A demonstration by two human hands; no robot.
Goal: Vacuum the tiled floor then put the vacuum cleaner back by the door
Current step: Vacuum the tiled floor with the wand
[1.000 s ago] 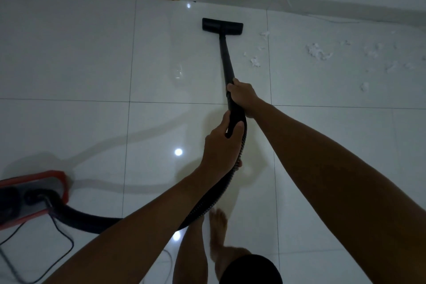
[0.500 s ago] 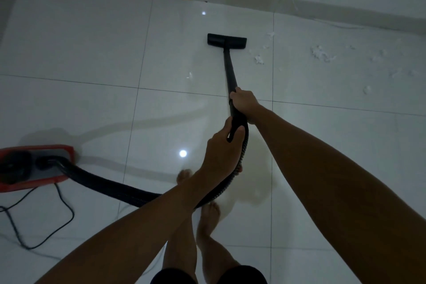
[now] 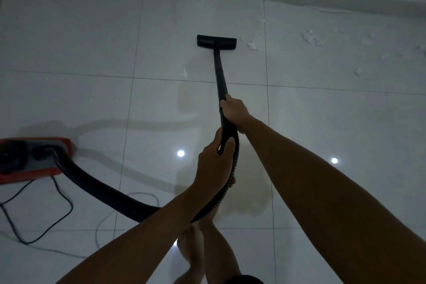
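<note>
Vacuum cleaner sits at the floor's left edge, its hose trailing to the wand. Right hand grips the wand and left hand the curved handle, steering the nozzle flat. White scraps remain toward the far right edge; a loose cord could snag.

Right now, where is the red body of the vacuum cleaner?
In the head view, the red vacuum body sits on the tiled floor at the far left edge, left of the person, joined by the black hose to the wand.
</note>
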